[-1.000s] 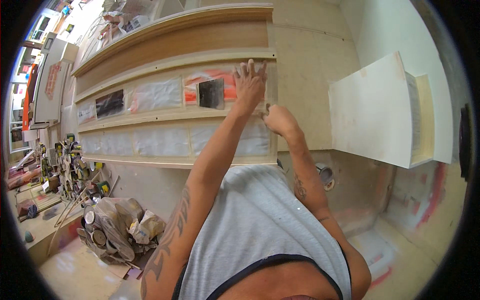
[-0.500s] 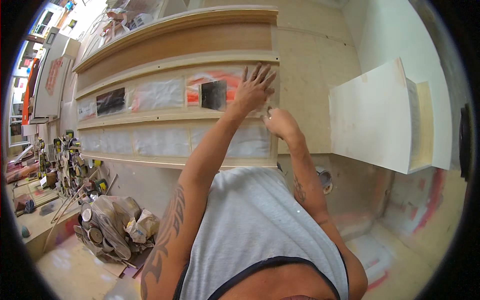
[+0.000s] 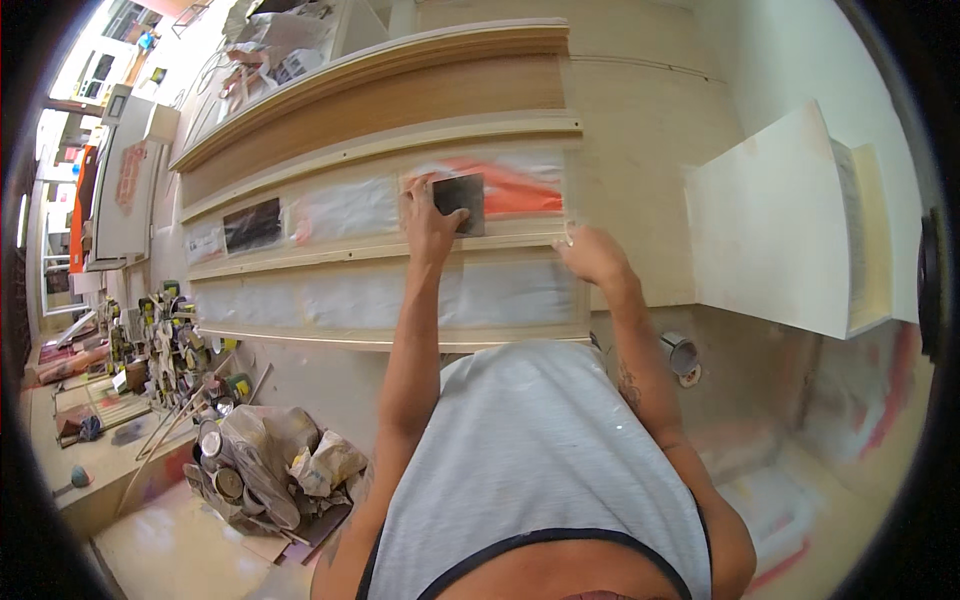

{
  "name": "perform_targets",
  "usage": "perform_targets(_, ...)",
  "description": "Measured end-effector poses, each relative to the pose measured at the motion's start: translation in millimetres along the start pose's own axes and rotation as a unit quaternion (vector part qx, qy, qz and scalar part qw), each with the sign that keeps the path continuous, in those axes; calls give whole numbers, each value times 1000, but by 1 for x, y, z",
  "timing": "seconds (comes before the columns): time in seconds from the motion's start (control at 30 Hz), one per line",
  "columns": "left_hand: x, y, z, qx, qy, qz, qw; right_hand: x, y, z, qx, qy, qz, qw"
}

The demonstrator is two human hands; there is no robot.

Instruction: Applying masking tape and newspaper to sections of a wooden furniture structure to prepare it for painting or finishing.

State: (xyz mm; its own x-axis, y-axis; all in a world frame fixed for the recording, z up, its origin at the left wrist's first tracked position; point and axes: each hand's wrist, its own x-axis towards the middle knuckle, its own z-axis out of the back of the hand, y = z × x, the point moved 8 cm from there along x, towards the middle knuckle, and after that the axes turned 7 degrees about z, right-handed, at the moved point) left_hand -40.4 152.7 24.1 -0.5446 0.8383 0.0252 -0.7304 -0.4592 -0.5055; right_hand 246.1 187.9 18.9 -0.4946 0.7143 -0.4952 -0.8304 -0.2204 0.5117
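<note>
My left hand (image 3: 428,228) is at the middle panel of a long wooden frame (image 3: 350,250). Its thumb lies over a dark, flat rectangular sheet (image 3: 462,198) and the fingers curl at the sheet's left edge, gripping it. Beneath is a strip of white and orange plastic film (image 3: 525,190). At the right end of the frame's middle rail, my right hand (image 3: 598,256) is closed, thumb and forefinger pinched together. Whatever sits between those fingertips is too small to make out.
A white box-like cabinet piece (image 3: 770,220) stands to the right. A metal can (image 3: 680,354) is below it on the floor. At lower left lies a heap of plastic bags and cans (image 3: 265,465). Cluttered tins and tools (image 3: 155,340) line the left side.
My left hand has moved left from the frame's right end, where it lay spread, onto the dark sheet. My right hand stays near the rail end. The whole view has shifted slightly.
</note>
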Motion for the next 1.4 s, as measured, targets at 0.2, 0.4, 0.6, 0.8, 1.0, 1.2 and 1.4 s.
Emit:
perform_targets(0.2,15,-47,-17,-272,160,-91,945,9,-8,-8,-4,-8,18,1000)
perform_targets(0.4,0,-162,-38,-55,302,-318,897,4,-11,-12,-39,-78,0,996)
perform_targets(0.6,-3,-184,-89,-17,391,-402,828,-30,3,-5,58,-79,-89,991)
perform_targets(0.8,-6,-195,-97,31,434,-417,798,-72,-5,-12,231,-337,-59,911)
perform_targets(1.0,-2,-190,-99,14,407,-422,810,-83,-15,-27,293,-259,-167,905)
perform_targets(1.2,2,-188,-105,-9,389,-445,807,-59,8,-18,464,-310,-77,826)
perform_targets(1.4,1,-185,-108,12,382,-450,807,-56,1,-23,517,-283,-51,806)
